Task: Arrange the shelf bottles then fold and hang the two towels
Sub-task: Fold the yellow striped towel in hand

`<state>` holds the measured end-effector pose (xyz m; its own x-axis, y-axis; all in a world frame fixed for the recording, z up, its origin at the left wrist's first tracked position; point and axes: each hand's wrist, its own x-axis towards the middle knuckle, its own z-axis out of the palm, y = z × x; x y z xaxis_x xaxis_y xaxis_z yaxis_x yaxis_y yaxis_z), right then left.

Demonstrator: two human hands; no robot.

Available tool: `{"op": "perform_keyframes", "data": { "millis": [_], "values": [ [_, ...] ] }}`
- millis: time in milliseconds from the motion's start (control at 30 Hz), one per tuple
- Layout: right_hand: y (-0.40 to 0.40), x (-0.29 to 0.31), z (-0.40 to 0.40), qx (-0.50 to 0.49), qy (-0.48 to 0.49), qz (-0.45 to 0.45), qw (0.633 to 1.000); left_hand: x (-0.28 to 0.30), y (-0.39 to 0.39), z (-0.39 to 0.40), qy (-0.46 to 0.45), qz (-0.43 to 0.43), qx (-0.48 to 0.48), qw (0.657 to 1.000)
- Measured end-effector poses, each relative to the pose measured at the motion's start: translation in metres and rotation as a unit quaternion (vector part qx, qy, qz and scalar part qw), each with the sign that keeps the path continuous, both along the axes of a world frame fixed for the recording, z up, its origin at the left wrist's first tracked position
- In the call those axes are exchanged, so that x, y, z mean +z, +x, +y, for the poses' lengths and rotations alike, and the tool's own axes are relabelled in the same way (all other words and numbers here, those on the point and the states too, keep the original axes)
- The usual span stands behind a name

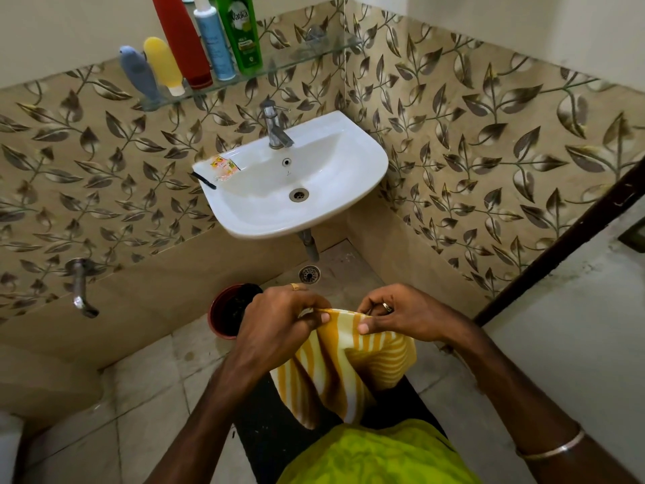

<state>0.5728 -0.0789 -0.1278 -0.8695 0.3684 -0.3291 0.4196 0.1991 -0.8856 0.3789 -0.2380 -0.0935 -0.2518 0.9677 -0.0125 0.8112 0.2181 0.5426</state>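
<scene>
A yellow and white striped towel [352,365] hangs in front of my body, below the sink. My left hand [279,319] pinches its top edge on the left, and my right hand [401,316] pinches the same edge on the right, a short gap apart. On the glass shelf [307,57] above the sink stand several bottles in a row: a grey-blue one [139,73], a yellow one [164,66], a tall red one [183,40], a white and blue one [213,43] and a green one [241,33]. Only one towel is in view.
A white sink [349,190] with a steel tap [274,129] is fixed to the tiled wall; small sachets [223,165] lie on its left rim. A dark red bucket [230,310] stands on the floor by my left hand. A wall tap [82,288] sticks out at the left. A dark door frame [558,246] runs along the right.
</scene>
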Motion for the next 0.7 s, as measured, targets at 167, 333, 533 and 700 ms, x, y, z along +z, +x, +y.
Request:
{"op": "perform_keyframes", "data": {
  "millis": [167,333,533,700],
  "values": [
    [-0.002,0.002,-0.003,-0.045,0.032,0.016,0.998,0.003,-0.004,-0.004,-0.021,0.02,0.017,0.999],
    [-0.009,0.006,-0.014,-0.041,0.087,0.025,0.995,0.002,-0.006,-0.001,-0.065,0.1,0.027,0.993],
    [-0.018,0.006,-0.025,-0.011,0.094,0.03,0.995,-0.005,-0.002,0.002,-0.074,0.126,-0.119,0.982],
    [-0.017,0.01,-0.023,-0.019,0.088,0.056,0.994,-0.01,-0.001,0.007,-0.02,0.061,-0.13,0.989]
  ]
}}
